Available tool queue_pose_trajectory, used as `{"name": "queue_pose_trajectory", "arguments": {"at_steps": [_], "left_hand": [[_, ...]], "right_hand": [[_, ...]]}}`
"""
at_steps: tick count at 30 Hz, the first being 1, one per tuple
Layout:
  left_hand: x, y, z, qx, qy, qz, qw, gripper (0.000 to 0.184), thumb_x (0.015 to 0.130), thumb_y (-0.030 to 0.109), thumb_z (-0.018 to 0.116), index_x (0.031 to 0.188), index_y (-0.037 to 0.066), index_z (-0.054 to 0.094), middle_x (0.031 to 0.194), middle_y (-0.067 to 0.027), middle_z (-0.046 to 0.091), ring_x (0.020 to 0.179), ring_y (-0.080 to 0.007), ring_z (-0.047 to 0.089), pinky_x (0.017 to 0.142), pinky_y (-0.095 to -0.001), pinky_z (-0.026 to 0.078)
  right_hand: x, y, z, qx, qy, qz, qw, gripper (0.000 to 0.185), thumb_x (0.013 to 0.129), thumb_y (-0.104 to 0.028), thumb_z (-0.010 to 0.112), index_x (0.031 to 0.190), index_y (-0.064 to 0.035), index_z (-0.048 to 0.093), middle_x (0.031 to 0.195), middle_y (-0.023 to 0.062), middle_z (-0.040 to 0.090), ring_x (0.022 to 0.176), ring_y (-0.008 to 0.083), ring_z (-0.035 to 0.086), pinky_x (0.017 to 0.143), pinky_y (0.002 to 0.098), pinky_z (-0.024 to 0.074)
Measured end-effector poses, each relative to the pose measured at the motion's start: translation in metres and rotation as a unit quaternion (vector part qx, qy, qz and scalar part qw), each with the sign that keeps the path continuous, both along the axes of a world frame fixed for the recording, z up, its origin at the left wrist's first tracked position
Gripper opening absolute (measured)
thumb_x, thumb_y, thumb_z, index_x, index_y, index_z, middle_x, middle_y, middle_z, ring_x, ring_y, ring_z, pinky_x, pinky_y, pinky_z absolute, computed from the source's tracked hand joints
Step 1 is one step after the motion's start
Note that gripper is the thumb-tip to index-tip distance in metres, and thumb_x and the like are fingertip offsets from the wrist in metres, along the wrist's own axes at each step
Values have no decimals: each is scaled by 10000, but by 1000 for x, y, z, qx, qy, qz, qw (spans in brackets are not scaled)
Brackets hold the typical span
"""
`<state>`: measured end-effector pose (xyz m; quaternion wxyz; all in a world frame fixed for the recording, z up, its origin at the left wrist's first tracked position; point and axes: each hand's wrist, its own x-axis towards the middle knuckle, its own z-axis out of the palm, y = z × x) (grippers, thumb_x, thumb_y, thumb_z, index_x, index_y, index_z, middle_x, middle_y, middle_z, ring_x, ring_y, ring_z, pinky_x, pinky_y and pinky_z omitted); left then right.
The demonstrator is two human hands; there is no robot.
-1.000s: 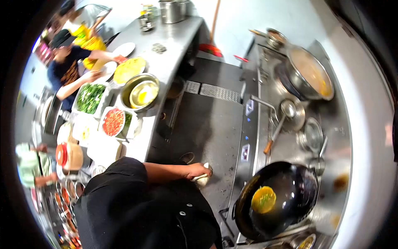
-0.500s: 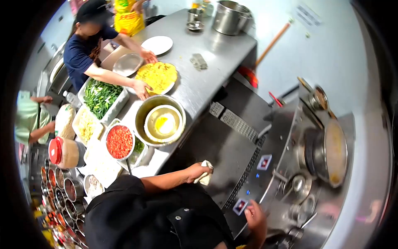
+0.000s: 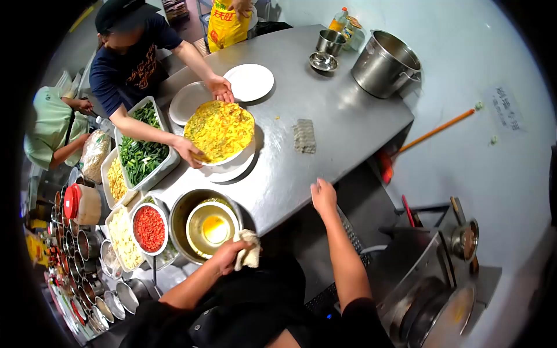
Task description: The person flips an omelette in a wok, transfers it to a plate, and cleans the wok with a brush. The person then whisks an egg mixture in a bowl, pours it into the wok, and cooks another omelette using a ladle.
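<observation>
My left hand [image 3: 223,258] is closed around a folded pale cloth [image 3: 248,250], close beside a large metal pot [image 3: 184,216] with a smaller bowl of yellow liquid [image 3: 213,227] inside. My right hand [image 3: 324,196] is held out near the front edge of the steel table [image 3: 278,191]; its fingers are curled and nothing shows in them. Across the table, a co-worker in a dark cap holds a plate of yellow, egg-like food [image 3: 219,132] with both hands, above a white plate [image 3: 235,168].
Tubs of chopped greens [image 3: 142,153] and a bowl of chopped red pepper [image 3: 149,229] stand left. A grey cloth [image 3: 304,136], a white plate [image 3: 249,81] and a tall pot [image 3: 384,65] are on the table. The stove [image 3: 406,272] lies right, a broom [image 3: 435,127] behind.
My view has turned toward the table. My left hand with the cloth has come near the metal pot, and my right hand has moved from the stove controls to the table edge.
</observation>
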<state>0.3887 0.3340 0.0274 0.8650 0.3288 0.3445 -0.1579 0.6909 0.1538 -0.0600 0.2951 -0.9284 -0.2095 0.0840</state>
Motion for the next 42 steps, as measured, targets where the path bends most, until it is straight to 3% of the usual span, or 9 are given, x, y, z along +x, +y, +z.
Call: {"name": "queue_pose_trajectory", "arguments": {"at_steps": [8, 11, 13, 16, 21, 25, 33, 35, 42], "left_hand": [[60, -35, 8, 28, 75, 151, 985, 379, 866, 180, 542, 1190, -13, 505, 1040, -205, 634, 947, -317, 638, 821, -414, 538], [95, -37, 16, 29, 82, 159, 983, 389, 845, 188, 550, 1167, -27, 511, 1036, -208, 634, 946, -316, 636, 823, -412, 536], [107, -36, 2, -12, 61, 151, 987, 394, 842, 197, 554, 1163, -27, 512, 1035, -207, 634, 943, -314, 637, 821, -406, 536], [139, -40, 3, 3, 67, 115, 991, 355, 851, 155, 519, 1155, -28, 514, 988, -181, 644, 881, -282, 649, 757, -367, 560], [205, -52, -4, 8, -27, -40, 999, 440, 852, 297, 555, 1219, 55, 527, 1062, -154, 606, 891, -247, 591, 709, -340, 529], [241, -65, 26, -18, -78, -128, 989, 424, 843, 308, 572, 1179, 50, 560, 1052, -159, 633, 882, -252, 624, 744, -344, 537], [325, -241, 46, -65, -92, -337, 935, 404, 853, 226, 502, 1204, 27, 531, 1066, -123, 630, 979, -284, 613, 838, -383, 515], [341, -319, 56, -49, -72, -401, 912, 387, 843, 226, 472, 1170, 31, 543, 1046, -108, 632, 934, -286, 618, 816, -384, 517], [436, -709, 45, 9, -113, -610, 784, 290, 912, 304, 418, 1016, 73, 558, 872, -89, 624, 769, -244, 629, 667, -391, 539]], "right_hand": [[163, 141, -30, -139, -4, 3, 990, 640, 796, -317, 697, 1315, -25, 462, 1234, 208, 525, 1121, 350, 527, 920, 474, 447], [194, 130, -44, 209, 259, -94, 938, 447, 814, -151, 640, 1215, 17, 539, 1080, 163, 605, 997, 259, 596, 861, 365, 465], [199, 90, -9, 515, 435, -96, 732, 356, 825, -60, 588, 1163, 48, 564, 1012, 120, 632, 959, 208, 618, 828, 324, 465], [164, -2, 82, 614, 421, -146, 652, 480, 770, 52, 616, 1235, 16, 502, 1040, 105, 615, 864, 224, 628, 747, 375, 558], [107, -121, 79, 656, 422, -192, 595, 555, 735, 30, 659, 1260, -12, 484, 990, 85, 604, 845, 195, 617, 731, 354, 529], [29, -205, 141, 725, 317, -226, 569, 542, 737, 28, 629, 1261, -11, 494, 1043, 103, 612, 936, 219, 623, 841, 375, 510], [-232, -424, 141, 821, 67, -458, 335, 423, 830, -190, 553, 1199, 18, 552, 1122, 167, 631, 1031, 305, 618, 945, 455, 475], [-295, -459, 137, 810, 0, -534, 242, 371, 826, -174, 548, 1153, -4, 588, 1084, 150, 654, 1005, 290, 627, 947, 437, 479], [-480, -705, 166, 589, -313, -723, 180, 246, 876, -197, 496, 1017, -54, 638, 972, 81, 672, 910, 252, 635, 857, 380, 503]]}}
